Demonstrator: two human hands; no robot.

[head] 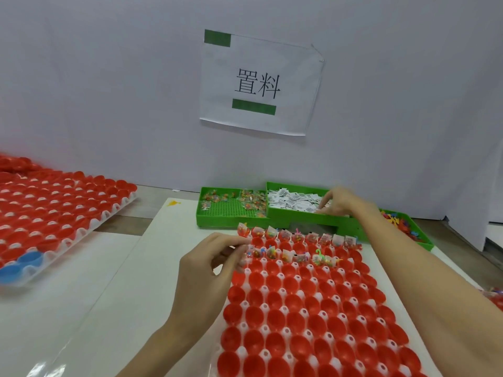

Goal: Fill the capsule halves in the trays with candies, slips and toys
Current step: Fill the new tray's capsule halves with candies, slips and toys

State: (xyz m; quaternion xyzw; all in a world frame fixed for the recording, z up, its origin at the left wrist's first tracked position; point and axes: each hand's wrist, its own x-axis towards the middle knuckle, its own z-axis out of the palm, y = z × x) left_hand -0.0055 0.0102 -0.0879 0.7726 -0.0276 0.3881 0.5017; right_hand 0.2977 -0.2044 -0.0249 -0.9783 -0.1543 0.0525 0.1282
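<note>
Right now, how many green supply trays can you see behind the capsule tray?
3: the candy tray at left, the paper-slip tray in the middle, where the right hand reaches, and the toy tray at right, partly hidden by the right forearm.

A white tray (pixel 246 270) of red capsule halves (pixel 275 319) lies open-side up along the bench's near right part. Its two far rows hold clear candy packets (pixel 299 258), white slips and small bright toys; the nearer rows hold nothing. At the far edge sit green bins: candies (pixel 249 198) on the left, a heap of white slips (pixel 291 201) in the middle, coloured toys (pixel 394 217) on the right. Another tray of red halves (pixel 54 210), with a few blue ones (pixel 27 261), lies at the left edge.
</note>
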